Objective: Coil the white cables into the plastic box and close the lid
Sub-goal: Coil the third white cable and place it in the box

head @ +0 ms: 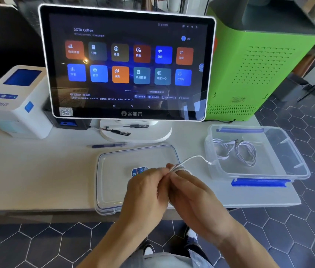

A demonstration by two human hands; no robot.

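Both hands meet above the clear lid (114, 171), which lies flat on the table with a blue sticker on it. My left hand (147, 188) and my right hand (189, 192) pinch a white cable (189, 159) wound into a small bundle between the fingertips. Its free end with the plug arcs to the right, just short of the box's left wall. The clear plastic box (295, 167) with blue clips stands open at the right. Two coiled white cables (236, 149) lie inside it.
A touchscreen terminal (129, 62) on a white stand fills the back. A white receipt printer (15, 101) stands at the left, and a green cabinet (259, 64) at the back right. Three pens (112, 131) lie near the stand. The table's front edge runs under my wrists.
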